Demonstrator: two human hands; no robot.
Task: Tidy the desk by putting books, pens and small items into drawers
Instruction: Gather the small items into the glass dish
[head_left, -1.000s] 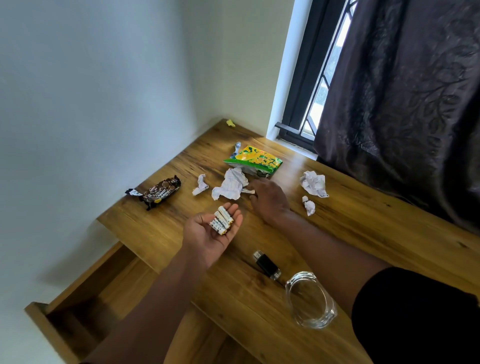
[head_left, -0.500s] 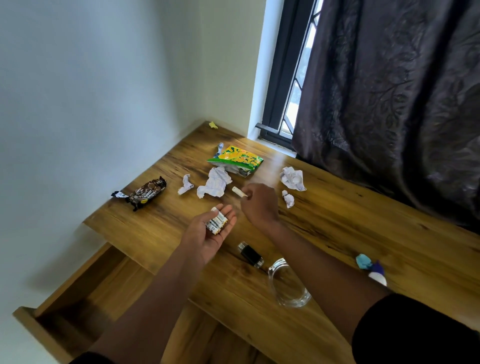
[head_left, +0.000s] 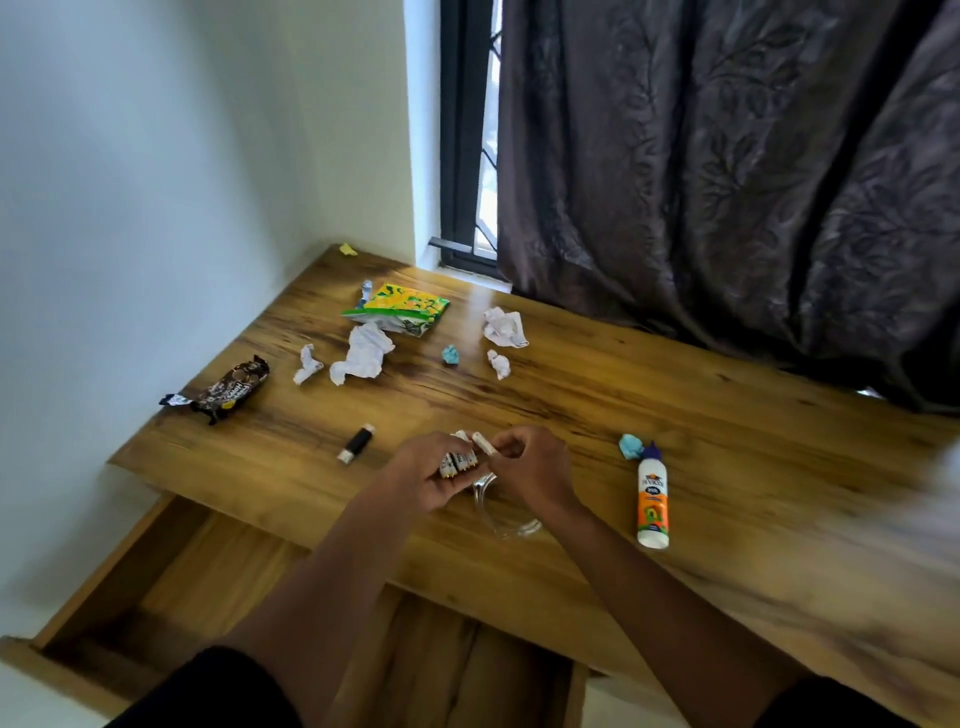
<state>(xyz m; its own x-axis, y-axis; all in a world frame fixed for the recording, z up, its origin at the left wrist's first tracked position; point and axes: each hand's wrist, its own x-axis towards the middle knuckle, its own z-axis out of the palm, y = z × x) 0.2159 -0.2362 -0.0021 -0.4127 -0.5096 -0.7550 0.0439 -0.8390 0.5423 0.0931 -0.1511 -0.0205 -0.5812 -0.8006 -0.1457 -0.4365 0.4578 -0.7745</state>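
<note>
Batteries, small white cylinders with dark print (head_left: 458, 461), lie in a little bundle in the left hand (head_left: 427, 478), a bit below the centre of the frame, above the front part of the wooden table (head_left: 597, 410). The fingers of this hand curl under the bundle and hold it. The right hand (head_left: 530, 467) pinches one more white battery (head_left: 483, 444) between thumb and fingertips, just beside the bundle and touching it, as far as I can tell.

I think these pieces are hard, smooth and round, heavy for their size, so they can roll and slip out easily. It seems better to hold them around the middle, with the palm like a cup under them.

The table has a warm brown grain and looks glossy. Under the hands is a clear glass bowl (head_left: 511, 525), mostly hidden; it is fragile. At lower left the open wooden drawer (head_left: 171, 582) waits. A black lighter-like object (head_left: 356, 443) lies left of the hands, and a white plastic glue bottle with orange label (head_left: 653, 501) lies to the right. Soft crumpled white papers (head_left: 363, 353) are further up.
</note>
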